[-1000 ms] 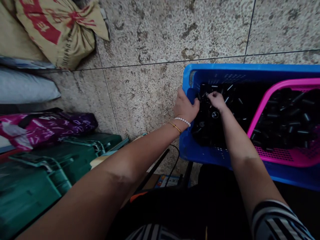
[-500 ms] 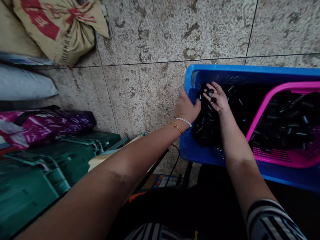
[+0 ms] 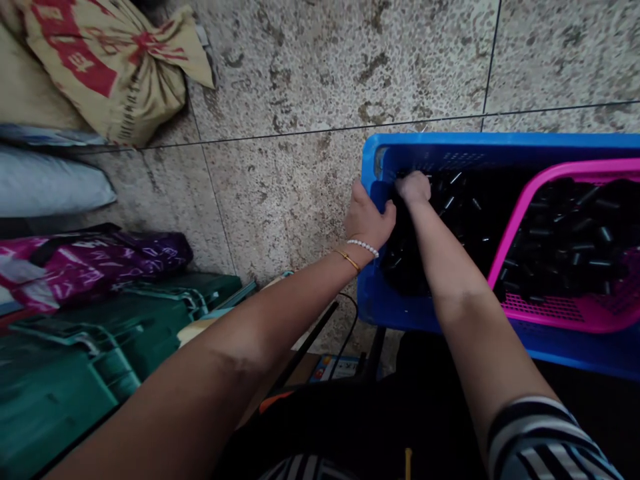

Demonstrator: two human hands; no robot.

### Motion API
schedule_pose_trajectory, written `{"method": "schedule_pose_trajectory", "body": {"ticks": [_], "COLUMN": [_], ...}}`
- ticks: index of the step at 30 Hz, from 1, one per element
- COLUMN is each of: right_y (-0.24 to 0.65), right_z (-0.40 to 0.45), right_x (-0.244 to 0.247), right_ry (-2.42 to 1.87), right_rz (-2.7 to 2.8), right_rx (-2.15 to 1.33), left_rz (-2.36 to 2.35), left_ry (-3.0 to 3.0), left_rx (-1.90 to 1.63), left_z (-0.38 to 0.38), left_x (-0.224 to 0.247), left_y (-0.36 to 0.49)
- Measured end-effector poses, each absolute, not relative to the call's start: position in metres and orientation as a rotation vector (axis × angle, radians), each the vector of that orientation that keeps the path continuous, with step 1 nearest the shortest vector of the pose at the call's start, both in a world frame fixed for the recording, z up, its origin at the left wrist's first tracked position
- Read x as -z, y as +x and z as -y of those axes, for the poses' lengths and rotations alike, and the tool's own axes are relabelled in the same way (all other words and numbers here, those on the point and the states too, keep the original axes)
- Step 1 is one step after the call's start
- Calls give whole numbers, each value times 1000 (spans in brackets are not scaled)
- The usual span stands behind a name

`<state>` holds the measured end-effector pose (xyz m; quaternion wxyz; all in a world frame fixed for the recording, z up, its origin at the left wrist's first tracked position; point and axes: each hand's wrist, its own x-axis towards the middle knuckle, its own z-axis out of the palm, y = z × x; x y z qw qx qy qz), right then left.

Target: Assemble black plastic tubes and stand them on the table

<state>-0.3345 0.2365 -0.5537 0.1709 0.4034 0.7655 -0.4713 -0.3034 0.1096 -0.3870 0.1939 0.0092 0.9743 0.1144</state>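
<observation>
A blue basket holds many small, shiny black pieces. My left hand grips its left end wall, the thumb inside the rim and the fingers on the outer side. Inside the same basket, my right hand is back up near the left end, low among the black pieces. The fingers of that hand are hidden, so what they hold cannot be made out. A pink basket sits in the right part of the blue one, with more black pieces in it.
Speckled tiled floor lies beyond the blue basket. At the far left are a tan sack with red print, a pale sack, a purple bag and green crates. A dark cable hangs near the basket's left corner.
My right hand was palm up with a few black pieces on its fingers. It has turned over and moved slightly left, fingers down among the pieces. My left hand remains on the basket's end.
</observation>
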Motion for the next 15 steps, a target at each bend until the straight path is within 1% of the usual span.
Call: {"method": "schedule_pose_trajectory", "body": {"ticks": [4, 8, 15], "right_y": [-312, -308, -337], "right_z": [-227, -227, -249], "right_x": [554, 556, 566], "right_ry": [1268, 1177, 1034], "right_rz": [-2218, -2258, -2179], "right_rx": [1248, 1236, 1304], "left_rz": [-2730, -2743, -2699], "left_ry": [32, 28, 10], "left_rx": [-309, -312, -329], "left_z": [-110, -110, -111], "left_x": [386, 386, 381], "left_y": [-302, -302, -304]}}
